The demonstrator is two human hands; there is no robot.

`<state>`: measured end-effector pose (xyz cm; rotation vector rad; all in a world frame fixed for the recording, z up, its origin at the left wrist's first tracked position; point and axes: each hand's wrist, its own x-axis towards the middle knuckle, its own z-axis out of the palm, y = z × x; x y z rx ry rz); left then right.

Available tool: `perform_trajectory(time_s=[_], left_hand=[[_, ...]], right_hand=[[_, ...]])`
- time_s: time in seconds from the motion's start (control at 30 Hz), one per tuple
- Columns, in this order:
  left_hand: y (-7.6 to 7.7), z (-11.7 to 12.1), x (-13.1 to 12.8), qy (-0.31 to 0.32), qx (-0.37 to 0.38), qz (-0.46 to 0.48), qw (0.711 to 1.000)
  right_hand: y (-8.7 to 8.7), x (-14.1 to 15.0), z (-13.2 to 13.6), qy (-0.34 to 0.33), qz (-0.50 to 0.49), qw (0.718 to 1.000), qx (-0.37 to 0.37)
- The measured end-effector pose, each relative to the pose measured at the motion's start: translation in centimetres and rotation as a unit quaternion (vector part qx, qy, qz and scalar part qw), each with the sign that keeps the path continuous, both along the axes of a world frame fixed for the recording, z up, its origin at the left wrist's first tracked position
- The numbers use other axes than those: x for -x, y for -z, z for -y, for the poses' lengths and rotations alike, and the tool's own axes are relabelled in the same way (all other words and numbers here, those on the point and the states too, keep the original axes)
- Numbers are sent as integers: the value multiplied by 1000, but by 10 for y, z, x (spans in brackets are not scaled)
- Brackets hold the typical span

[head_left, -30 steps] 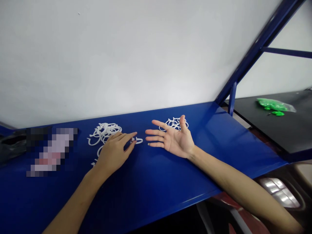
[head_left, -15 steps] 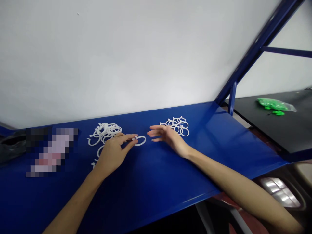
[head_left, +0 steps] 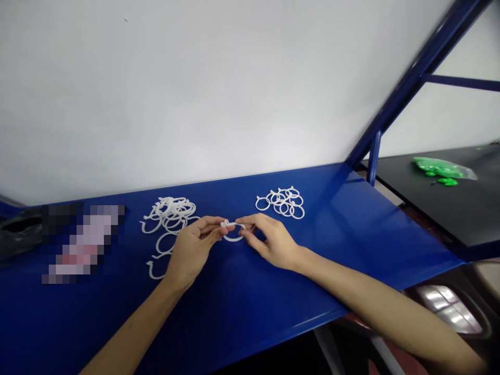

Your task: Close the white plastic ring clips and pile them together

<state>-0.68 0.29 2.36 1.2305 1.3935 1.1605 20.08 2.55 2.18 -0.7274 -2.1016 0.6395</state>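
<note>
One white ring (head_left: 233,240) is staying between left hand (head_left: 191,247) and right hand (head_left: 275,242)

The left hand is pinching the ring at its upper left part, with thumb and fingers closed narrowly. The right hand is touching the right side of the ring, its fingers bent and close together. The ring is lying in front of the person, over the blue table (head_left: 242,302); whether it is touching the table, I cannot tell. Behind the left hand, a tangled pile (head_left: 167,208) of white rings is resting. Beyond the right hand, a smaller cluster (head_left: 282,197) of rings is lying apart from it. At far right, a bag (head_left: 441,167) with green pieces is resting on a black table (head_left: 461,213).
</note>
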Motion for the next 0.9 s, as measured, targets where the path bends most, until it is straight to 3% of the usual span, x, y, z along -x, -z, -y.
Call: perform_trajectory(time_s=[0.13,0.3,0.53,0.63,0.73,0.83,0.9], left_hand=[[7,3,-6,-40,0,19,999],[16,5,-8,-54,-28,-22,998],[5,5,-6,27,-73,-186,979],[-3,-4,6,44,-152,-319,934],[-8,-16,33,-33,-232,-463,855],[-10,-26,61,-77,-187,-585,785],[-8,-29,74,-64,-151,-633,757]], right_hand=[[1,0,1,-4,-1,1000,-18],[-1,-1,4,-13,20,999,-34],[-2,-1,0,-1,154,986,-64],[-8,-6,-10,68,207,971,-103],[-13,-21,-26,182,262,935,-152],[-14,-42,-44,288,313,892,-151],[-14,-52,-52,329,332,873,-139]])
